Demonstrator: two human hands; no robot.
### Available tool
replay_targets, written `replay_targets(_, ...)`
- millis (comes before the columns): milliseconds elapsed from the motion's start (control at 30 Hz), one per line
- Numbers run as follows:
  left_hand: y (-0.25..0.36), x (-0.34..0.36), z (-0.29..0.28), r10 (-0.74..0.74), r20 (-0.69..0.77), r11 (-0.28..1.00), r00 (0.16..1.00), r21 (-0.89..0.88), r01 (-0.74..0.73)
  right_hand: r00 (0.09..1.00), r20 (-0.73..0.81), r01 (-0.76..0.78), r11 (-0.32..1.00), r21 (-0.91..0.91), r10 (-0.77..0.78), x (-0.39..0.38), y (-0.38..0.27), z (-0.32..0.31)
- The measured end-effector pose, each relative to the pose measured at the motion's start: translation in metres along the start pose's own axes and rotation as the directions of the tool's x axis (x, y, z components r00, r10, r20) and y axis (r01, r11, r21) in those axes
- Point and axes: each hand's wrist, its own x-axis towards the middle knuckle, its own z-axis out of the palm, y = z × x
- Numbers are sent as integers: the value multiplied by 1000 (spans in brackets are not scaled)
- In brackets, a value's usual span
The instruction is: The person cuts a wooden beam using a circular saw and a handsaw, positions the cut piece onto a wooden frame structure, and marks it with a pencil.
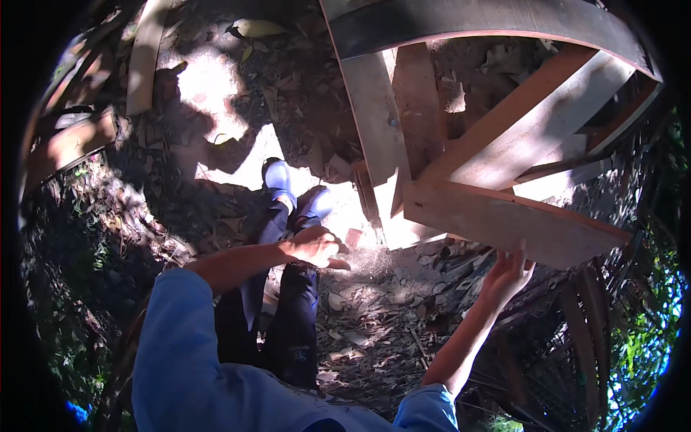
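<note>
My right hand point(508, 273) is at the lower edge of a wide wooden board point(515, 225), its fingertips against the board's near face. This board slants down to the right and meets other planks at its left end. Lower left of that joint, my left hand point(315, 247) is held above my legs, thumb and fingers apart. Just past its fingertips is a small reddish-brown piece point(353, 238), too small to name; it appears apart from the hand. Fine pale dust point(371, 263) hangs in the sunlight beside it.
A wooden frame with a curved dark band point(497, 18), an upright plank point(374, 119) and a diagonal beam point(536, 119) fills the upper right. Loose boards point(147, 57) lie at upper left. Dry leaves point(381, 317) cover the ground around my shoes point(277, 178).
</note>
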Motion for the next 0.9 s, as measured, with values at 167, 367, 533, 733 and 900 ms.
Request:
replay_targets(167, -22, 19, 3, -839, -287, 497, 463, -751, 435, 992, 94, -95, 992, 88, 87, 21, 54, 44)
replay_targets(367, -13, 86, 19, -932, -56, 138, 358, -968, 208, 974, 172, -157, 987, 30, 150, 37, 88, 62)
replay_targets(533, 0, 122, 28, -956, 73, 16, 283, -954, 300, 967, 228, -139, 984, 107, 112, 42, 91, 68)
replay_targets(733, 1, 125, 27, -962, 29, 38, 271, -970, 239, 963, 266, -58, 997, 60, 41, 40, 89, 76)
replay_targets(900, 0, 122, 27, -913, -14, 98, 407, -978, 186, 970, 235, -69, 996, 53, 55, 39, 88, 80)
